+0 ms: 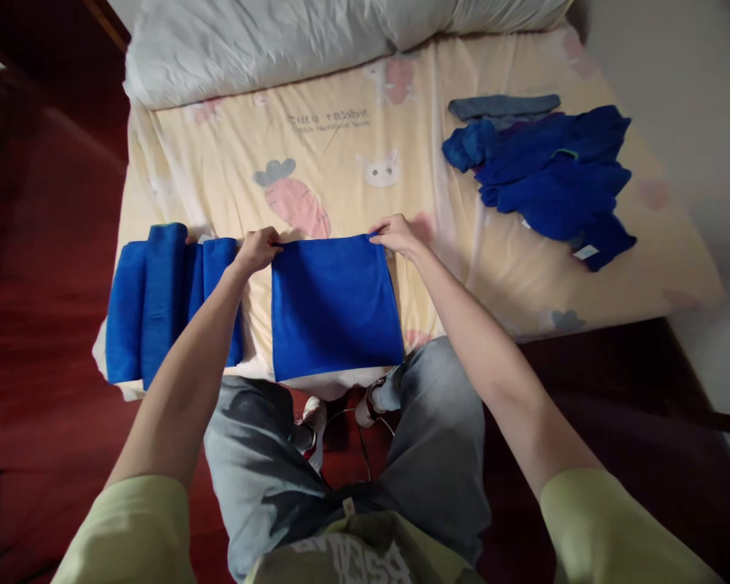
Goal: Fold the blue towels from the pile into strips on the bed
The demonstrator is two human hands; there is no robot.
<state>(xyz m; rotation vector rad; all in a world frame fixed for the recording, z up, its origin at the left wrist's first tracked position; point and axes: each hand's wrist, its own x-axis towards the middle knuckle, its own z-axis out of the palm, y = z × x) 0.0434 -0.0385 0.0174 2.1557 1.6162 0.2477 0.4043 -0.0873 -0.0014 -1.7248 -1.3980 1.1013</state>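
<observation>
A blue cloth, roughly square, lies spread at the front edge of the bed, with its near side at the mattress edge. My left hand pinches its far left corner. At the far right corner, my right hand grips the cloth between thumb and fingers. Left of it, partly behind my left forearm, several folded blue cloths lie side by side. A crumpled pile of blue cloths with white tags rests on the right part of the bed.
The bed has a pale yellow sheet printed with carrots and rabbits. A grey-white quilt is bunched along the back. A folded grey-blue cloth lies behind the pile. Below is a dark red floor, with cables near my feet.
</observation>
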